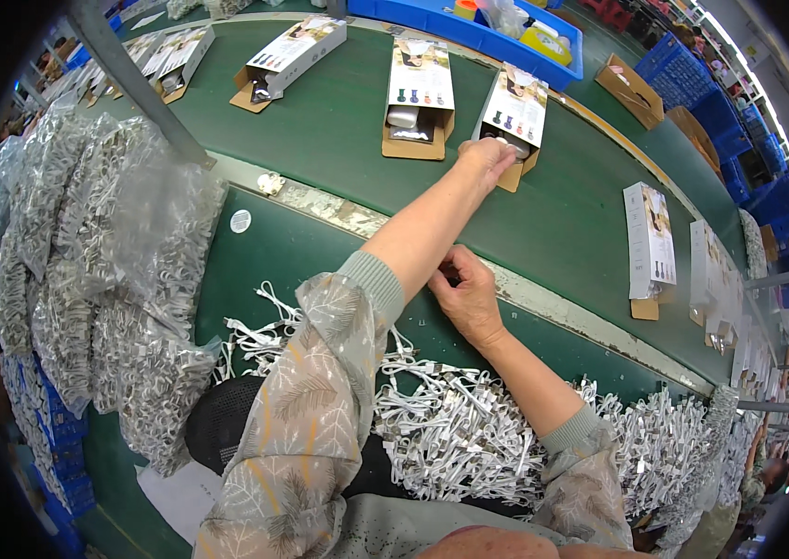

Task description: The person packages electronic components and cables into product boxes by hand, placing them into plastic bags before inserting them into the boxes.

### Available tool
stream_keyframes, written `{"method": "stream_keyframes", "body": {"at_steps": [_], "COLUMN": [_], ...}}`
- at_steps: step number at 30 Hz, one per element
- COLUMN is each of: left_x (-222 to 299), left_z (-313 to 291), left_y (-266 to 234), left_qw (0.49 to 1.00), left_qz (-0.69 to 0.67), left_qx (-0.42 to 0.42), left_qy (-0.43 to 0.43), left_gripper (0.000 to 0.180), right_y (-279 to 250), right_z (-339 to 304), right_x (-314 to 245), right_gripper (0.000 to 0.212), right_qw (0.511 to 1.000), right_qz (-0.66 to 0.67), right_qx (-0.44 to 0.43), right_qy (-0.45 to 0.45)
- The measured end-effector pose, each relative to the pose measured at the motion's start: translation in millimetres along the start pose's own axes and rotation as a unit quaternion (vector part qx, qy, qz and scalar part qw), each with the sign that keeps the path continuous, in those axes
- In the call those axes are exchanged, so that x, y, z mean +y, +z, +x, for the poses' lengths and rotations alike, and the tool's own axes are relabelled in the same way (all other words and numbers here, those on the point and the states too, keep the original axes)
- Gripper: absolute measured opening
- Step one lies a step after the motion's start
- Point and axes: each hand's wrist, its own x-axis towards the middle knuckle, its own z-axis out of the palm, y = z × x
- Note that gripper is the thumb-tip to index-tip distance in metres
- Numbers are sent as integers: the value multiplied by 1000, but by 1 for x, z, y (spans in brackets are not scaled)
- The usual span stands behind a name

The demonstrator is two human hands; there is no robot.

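My left hand (490,158) reaches across the green conveyor belt to the open end of a white printed box (516,102). Its fingers are closed at the box mouth, beside a grey-white item inside, and what they grip is mostly hidden. Nearer to me, my right hand (467,293) is curled by the belt's metal edge, thumb against fingers. Whatever it may hold does not show. Below both hands lies a large heap of short white charging cables (459,429). Left of my reaching hand stands another open box (420,79), showing a white item and a dark pouch.
Bulging clear bags of white cables (124,270) are stacked at the left. More boxes line the belt, one at the right (649,238). A worn metal rail (562,307) divides belt and table. A blue tray (506,42) stands beyond, and a metal post (133,79) rises at left.
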Motion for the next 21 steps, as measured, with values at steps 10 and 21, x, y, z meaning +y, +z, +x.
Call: {"method": "stream_keyframes", "body": {"at_steps": [10, 21], "left_x": [43, 119], "left_z": [-74, -201], "left_y": [-29, -148], "left_qw": [791, 731], "left_qz": [564, 653], "left_qx": [-128, -100], "left_qy": [200, 173], "left_gripper": [30, 26], "right_y": [-1, -58], "right_z": [4, 125], "right_x": [6, 40], "right_gripper": [12, 9], "right_qw": [998, 901], "right_qz": [39, -353], "right_qx": [56, 246], "right_qy": [17, -50]}}
